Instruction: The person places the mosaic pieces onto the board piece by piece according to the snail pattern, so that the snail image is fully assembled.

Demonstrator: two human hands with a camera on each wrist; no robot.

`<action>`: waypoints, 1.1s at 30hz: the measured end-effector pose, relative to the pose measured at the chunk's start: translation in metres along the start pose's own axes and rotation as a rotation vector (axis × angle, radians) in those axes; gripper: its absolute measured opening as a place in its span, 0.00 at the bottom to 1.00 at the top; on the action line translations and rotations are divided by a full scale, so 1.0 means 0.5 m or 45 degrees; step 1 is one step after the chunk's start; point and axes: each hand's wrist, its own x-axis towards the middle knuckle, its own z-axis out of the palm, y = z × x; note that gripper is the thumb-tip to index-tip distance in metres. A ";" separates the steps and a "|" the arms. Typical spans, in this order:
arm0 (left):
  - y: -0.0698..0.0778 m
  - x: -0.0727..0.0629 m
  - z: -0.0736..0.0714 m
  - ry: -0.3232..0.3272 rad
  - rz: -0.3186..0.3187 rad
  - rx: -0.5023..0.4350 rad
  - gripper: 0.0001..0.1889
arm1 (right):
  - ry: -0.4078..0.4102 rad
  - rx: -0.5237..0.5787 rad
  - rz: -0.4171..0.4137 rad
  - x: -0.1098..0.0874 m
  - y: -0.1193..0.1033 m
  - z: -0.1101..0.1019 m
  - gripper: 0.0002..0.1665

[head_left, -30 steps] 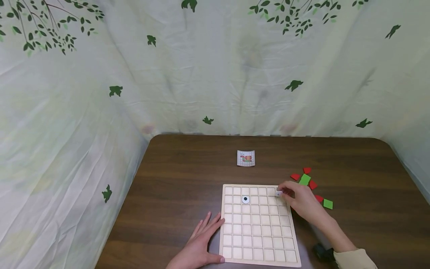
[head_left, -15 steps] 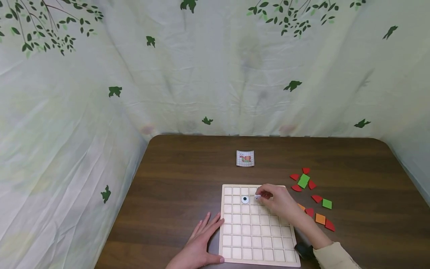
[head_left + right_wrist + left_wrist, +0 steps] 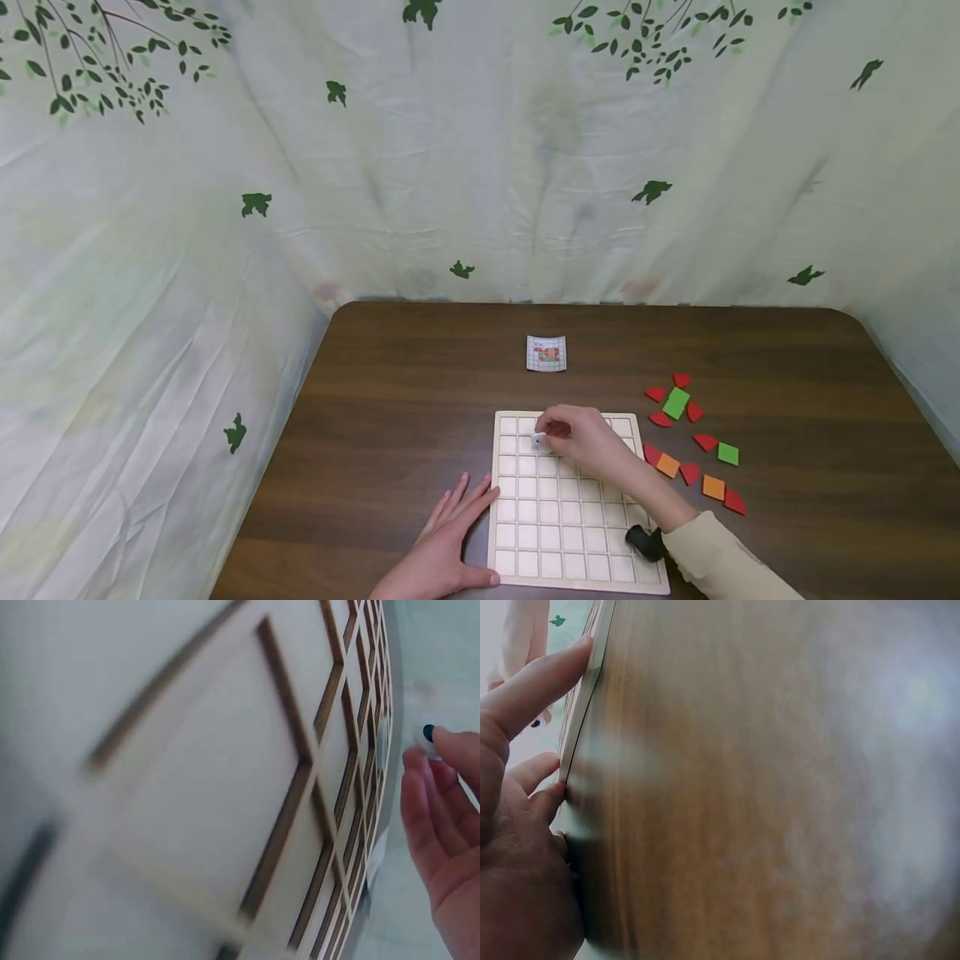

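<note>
A pale wooden grid board lies on the table, its squares divided by thin raised strips. Over its upper left part, my right hand pinches a small white eye piece with a dark dot between thumb and fingertips. In the head view this piece overlaps the spot of a second eye piece, which is mostly hidden behind the fingers. My left hand rests beside the board's left edge with fingers spread. Its fingertips and thumb touch that edge, as the left wrist view shows too.
Right of the board lie several red quarter-round pieces, green squares and orange squares. A small printed picture card lies behind the board on the brown table. A patterned cloth hangs behind.
My right hand has carried the pinched eye piece leftward across the board's upper rows, uncovering the coloured pieces at right. My left hand has stayed at the board's edge.
</note>
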 end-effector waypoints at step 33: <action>0.004 0.000 -0.001 -0.002 -0.002 0.002 0.52 | -0.111 -0.125 0.002 0.023 -0.012 0.023 0.07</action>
